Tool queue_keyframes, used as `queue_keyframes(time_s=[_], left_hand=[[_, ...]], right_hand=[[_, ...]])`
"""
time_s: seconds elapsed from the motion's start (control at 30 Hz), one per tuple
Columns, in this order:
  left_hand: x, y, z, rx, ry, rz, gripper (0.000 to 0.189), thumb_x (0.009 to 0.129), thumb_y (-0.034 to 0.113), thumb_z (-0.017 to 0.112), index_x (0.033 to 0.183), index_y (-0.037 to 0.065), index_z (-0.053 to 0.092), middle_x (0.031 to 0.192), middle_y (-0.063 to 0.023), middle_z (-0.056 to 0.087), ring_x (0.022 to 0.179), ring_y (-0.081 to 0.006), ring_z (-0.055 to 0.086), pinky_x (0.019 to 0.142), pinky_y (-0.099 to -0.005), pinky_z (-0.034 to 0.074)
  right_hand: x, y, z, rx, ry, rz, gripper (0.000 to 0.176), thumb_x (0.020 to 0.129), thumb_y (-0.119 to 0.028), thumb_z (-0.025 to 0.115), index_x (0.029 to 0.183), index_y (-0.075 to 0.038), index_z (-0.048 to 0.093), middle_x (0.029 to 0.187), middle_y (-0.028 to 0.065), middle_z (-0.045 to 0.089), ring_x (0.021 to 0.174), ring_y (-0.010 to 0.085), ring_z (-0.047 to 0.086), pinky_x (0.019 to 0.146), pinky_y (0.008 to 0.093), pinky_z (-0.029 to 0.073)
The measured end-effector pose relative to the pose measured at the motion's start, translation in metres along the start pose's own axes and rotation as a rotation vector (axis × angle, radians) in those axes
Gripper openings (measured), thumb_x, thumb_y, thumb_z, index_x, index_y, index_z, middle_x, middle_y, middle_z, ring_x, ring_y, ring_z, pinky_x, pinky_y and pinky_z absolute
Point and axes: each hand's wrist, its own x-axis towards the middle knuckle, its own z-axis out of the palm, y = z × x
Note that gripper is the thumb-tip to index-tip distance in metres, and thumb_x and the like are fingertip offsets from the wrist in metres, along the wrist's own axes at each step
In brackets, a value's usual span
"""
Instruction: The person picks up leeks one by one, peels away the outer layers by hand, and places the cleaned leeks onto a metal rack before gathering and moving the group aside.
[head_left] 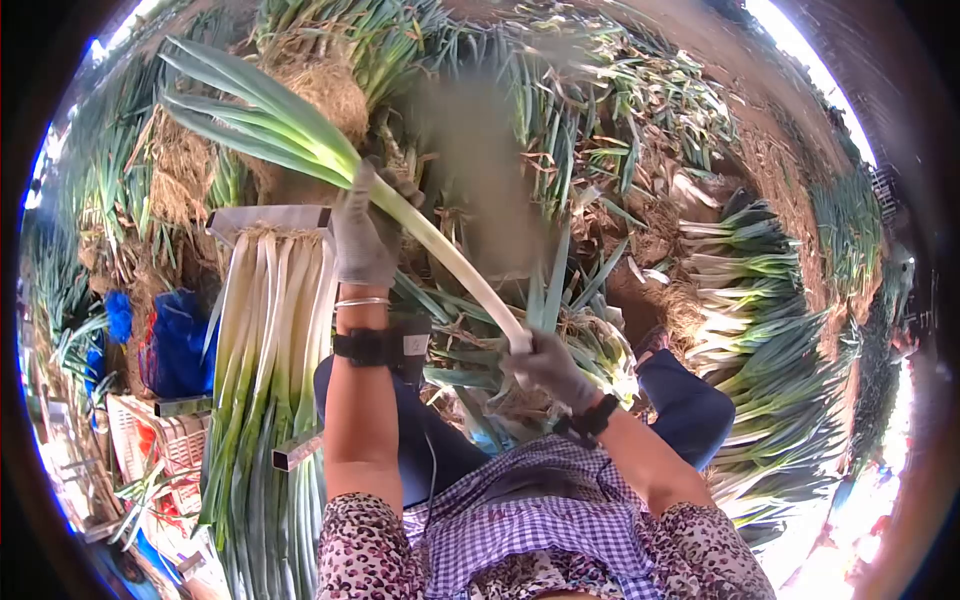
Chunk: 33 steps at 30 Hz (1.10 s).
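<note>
A long leek [432, 237] slants across the middle of the head view, green leaves at the upper left and white stem toward the lower right. My left hand [365, 232], in a grey-white glove, is closed around it where the leaves meet the stem. Near the white root end, my right hand [550, 370], in a darker grey glove, grips the stem. Just left of my left forearm, several trimmed leeks [265, 340] lie side by side in a metal frame [270, 218], white ends against its upper plate.
Rows of leeks [755, 350] lie stacked on the right. Untrimmed leeks with shaggy roots [320, 95] are heaped at the top. A blue net bag [180, 345] and a plastic crate [165, 445] stand at the left. Loose leaves and straw cover the ground.
</note>
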Motion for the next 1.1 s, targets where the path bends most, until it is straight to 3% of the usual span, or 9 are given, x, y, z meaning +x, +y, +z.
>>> queue_keyframes(time_s=[0.07,0.17,0.3,0.43,0.6,0.67,0.87,0.93,1.1], left_hand=[[0.003,-0.029,-0.003,0.031,-0.094,-0.114,0.018,0.091,0.021,0.064,0.092,0.006,0.054,0.068,-0.0025,0.050,0.058,-0.0177,0.053,0.055,-0.0361,0.047],[-0.004,-0.049,0.005,-0.007,0.077,-0.315,0.016,0.088,0.016,0.065,0.086,0.004,0.055,0.065,-0.0039,0.050,0.054,-0.0184,0.052,0.053,-0.0356,0.048],[0.016,-0.072,-0.005,0.134,0.292,-0.237,0.013,0.085,0.010,0.065,0.081,0.003,0.054,0.061,-0.0052,0.050,0.046,-0.0187,0.049,0.044,-0.0349,0.044],[0.032,-0.099,-0.008,0.218,0.431,-0.245,0.011,0.083,0.008,0.063,0.078,0.003,0.054,0.057,-0.0053,0.049,0.040,-0.0188,0.047,0.037,-0.0351,0.041],[0.050,-0.128,0.003,0.323,0.556,-0.297,0.014,0.080,0.004,0.061,0.072,0.002,0.050,0.055,-0.0069,0.048,0.038,-0.0201,0.048,0.035,-0.0357,0.040],[0.055,-0.151,-0.010,0.388,0.533,-0.308,0.013,0.079,0.003,0.060,0.072,0.002,0.050,0.056,-0.0074,0.049,0.038,-0.0205,0.048,0.036,-0.0356,0.041],[0.055,-0.188,-0.028,0.503,0.692,-0.356,0.011,0.077,0.001,0.061,0.078,-0.002,0.050,0.058,-0.0078,0.051,0.042,-0.0198,0.050,0.040,-0.0344,0.041],[0.057,-0.211,-0.052,0.517,0.714,-0.397,0.011,0.077,0.001,0.063,0.081,-0.003,0.054,0.060,-0.0084,0.055,0.046,-0.0194,0.053,0.043,-0.0340,0.043],[0.076,-0.191,-0.053,0.529,0.869,-0.232,0.010,0.079,0.004,0.065,0.081,-0.002,0.056,0.061,-0.0090,0.057,0.042,-0.0215,0.053,0.040,-0.0358,0.045]], right_hand=[[0.026,-0.051,0.003,0.037,-0.096,0.000,0.026,0.083,-0.016,0.069,0.102,-0.002,0.058,0.081,-0.0005,0.060,0.071,0.0079,0.057,0.066,0.0236,0.047],[0.034,-0.059,0.007,0.224,-0.166,0.044,0.029,0.086,-0.022,0.067,0.103,-0.001,0.057,0.083,0.0008,0.058,0.074,0.0081,0.054,0.069,0.0245,0.046],[0.012,-0.031,0.004,0.273,0.014,-0.005,0.032,0.089,-0.027,0.065,0.104,0.000,0.056,0.083,0.0023,0.055,0.076,0.0095,0.052,0.070,0.0252,0.045],[-0.014,-0.021,-0.002,-0.024,0.155,-0.082,0.034,0.092,-0.029,0.062,0.104,0.003,0.055,0.080,0.0020,0.054,0.075,0.0099,0.049,0.066,0.0274,0.042],[-0.040,-0.044,-0.011,-0.035,0.253,0.086,0.026,0.096,-0.025,0.056,0.100,0.000,0.056,0.074,0.0052,0.052,0.067,0.0119,0.048,0.059,0.0299,0.041],[-0.049,-0.030,-0.018,-0.158,0.262,-0.089,0.025,0.096,-0.025,0.054,0.100,0.000,0.056,0.073,0.0051,0.052,0.065,0.0124,0.049,0.057,0.0299,0.040],[-0.065,-0.035,-0.027,0.115,0.322,0.215,0.018,0.098,-0.021,0.046,0.092,-0.005,0.052,0.069,-0.0016,0.047,0.055,0.0045,0.038,0.049,0.0220,0.030],[-0.073,-0.021,-0.038,-0.108,0.273,0.079,0.018,0.098,-0.020,0.046,0.091,-0.005,0.051,0.069,-0.0016,0.047,0.055,0.0046,0.038,0.049,0.0220,0.030],[-0.135,-0.059,-0.058,0.002,0.467,0.372,0.012,0.087,-0.008,0.056,0.093,0.000,0.062,0.062,0.0043,0.052,0.050,0.0128,0.049,0.048,0.0281,0.040]])
